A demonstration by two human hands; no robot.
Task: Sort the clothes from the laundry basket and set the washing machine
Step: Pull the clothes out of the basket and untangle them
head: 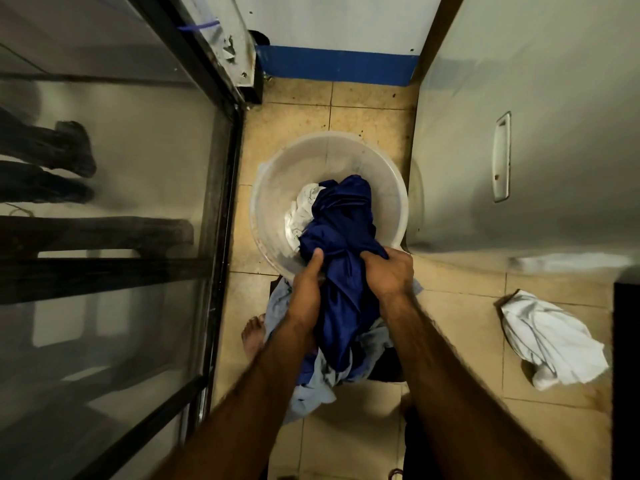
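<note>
A round translucent white basin (349,150) stands on the tiled floor ahead of me. A shiny dark blue garment (341,220) hangs from it toward me, and both hands grip it at the basin's near rim: my left hand (306,285) on its left side, my right hand (389,271) on its right. White cloth (301,213) lies inside the basin under the blue one. A pale blue garment (308,393) sits in a heap below my hands. A white garment (550,337) lies on the floor to the right.
A glass door with a black frame (221,188) runs along the left. A grey appliance with a recessed handle (502,157) stands on the right. A white wall with a blue base strip (339,65) closes the far end. My bare foot (252,337) rests on the tiles.
</note>
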